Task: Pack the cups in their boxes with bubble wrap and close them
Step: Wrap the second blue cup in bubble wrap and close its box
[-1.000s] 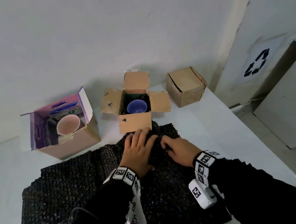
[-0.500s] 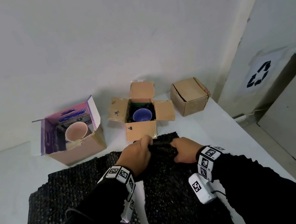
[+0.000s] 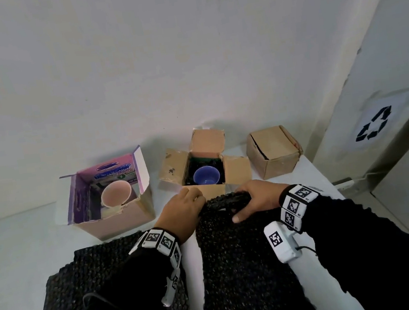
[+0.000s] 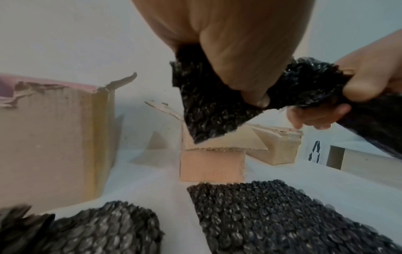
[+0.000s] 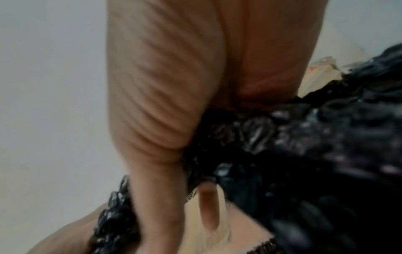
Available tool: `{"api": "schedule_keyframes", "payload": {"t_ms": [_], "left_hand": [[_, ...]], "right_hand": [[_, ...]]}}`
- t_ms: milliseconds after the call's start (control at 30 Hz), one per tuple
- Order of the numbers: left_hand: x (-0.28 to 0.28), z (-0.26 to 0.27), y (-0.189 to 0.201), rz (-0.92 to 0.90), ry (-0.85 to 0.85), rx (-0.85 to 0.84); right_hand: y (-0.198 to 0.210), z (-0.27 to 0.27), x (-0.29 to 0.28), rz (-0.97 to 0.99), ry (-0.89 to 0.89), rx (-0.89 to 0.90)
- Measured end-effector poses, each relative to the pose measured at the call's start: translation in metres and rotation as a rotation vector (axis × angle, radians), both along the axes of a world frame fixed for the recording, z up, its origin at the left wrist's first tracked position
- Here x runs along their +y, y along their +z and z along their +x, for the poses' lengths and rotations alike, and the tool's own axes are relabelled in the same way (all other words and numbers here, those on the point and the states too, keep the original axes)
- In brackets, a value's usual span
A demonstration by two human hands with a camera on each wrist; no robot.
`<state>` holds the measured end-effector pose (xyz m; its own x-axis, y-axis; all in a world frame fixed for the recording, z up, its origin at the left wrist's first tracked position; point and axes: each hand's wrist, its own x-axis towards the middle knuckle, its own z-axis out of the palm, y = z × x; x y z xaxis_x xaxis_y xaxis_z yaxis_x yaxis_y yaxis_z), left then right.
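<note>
A sheet of black bubble wrap [image 3: 239, 255] hangs from both hands, its far edge lifted off the table. My left hand [image 3: 182, 212] grips that edge [image 4: 208, 103] at its left corner, and my right hand [image 3: 257, 197] grips it [image 5: 272, 146] beside it. Just beyond the hands stands an open brown box [image 3: 238, 173] with a blue cup [image 3: 206, 175] inside. To its left an open pink box [image 3: 117, 221] holds a pink cup [image 3: 116, 196].
A closed brown box [image 3: 273, 152] stands at the back right near the table's right edge [image 3: 332, 183]. More black bubble wrap [image 3: 86, 292] lies flat on the white table under my left arm. A white wall rises behind the boxes; a recycling bin [image 3: 374, 126] is at the right.
Both hands went from pressing flat on the bubble wrap to gripping its far edge and raising it. The sheet now hangs apart from the wrap lying at the left.
</note>
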<state>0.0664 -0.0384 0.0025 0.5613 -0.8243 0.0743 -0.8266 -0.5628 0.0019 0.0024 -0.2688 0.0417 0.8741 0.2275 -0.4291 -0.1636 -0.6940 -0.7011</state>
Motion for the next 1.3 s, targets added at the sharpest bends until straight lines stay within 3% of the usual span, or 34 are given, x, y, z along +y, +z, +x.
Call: {"api": "schedule_keyframes", "payload": {"t_ms": [100, 267, 367, 400, 533, 633, 733, 833, 1100, 1300], "left_hand": [[-0.006, 0.004, 0.008, -0.021, 0.153, 0.117], [-0.010, 0.009, 0.007, -0.250, 0.172, 0.041], [-0.018, 0.020, 0.001, -0.376, 0.229, 0.156], [-0.022, 0.023, -0.002, -0.409, 0.260, 0.172], [-0.043, 0.024, -0.007, -0.655, 0.277, 0.103], [-0.057, 0.027, -0.022, -0.731, 0.270, 0.134], [-0.065, 0.040, -0.044, -0.676, 0.292, 0.220], [-0.069, 0.044, -0.052, -0.509, 0.261, 0.216], [-0.071, 0.043, -0.057, -0.147, 0.170, 0.044], [-0.068, 0.047, -0.066, -0.225, 0.099, 0.027]], "right_hand": [[0.000, 0.020, -0.011, -0.144, 0.010, -0.065], [0.014, 0.047, -0.021, -0.030, -0.012, -0.076], [0.014, 0.069, -0.026, 0.176, -0.169, 0.023], [0.012, 0.078, -0.029, 0.139, -0.180, -0.020], [0.005, 0.110, -0.047, -0.335, -0.089, -0.396], [-0.003, 0.122, -0.056, -0.440, -0.143, -0.561], [-0.014, 0.128, -0.053, -0.472, -0.170, -0.756], [-0.026, 0.133, -0.046, -0.481, -0.118, -0.833], [-0.040, 0.139, -0.028, -0.582, 0.234, -0.799], [-0.047, 0.140, -0.029, -0.788, 0.449, -0.648]]}}
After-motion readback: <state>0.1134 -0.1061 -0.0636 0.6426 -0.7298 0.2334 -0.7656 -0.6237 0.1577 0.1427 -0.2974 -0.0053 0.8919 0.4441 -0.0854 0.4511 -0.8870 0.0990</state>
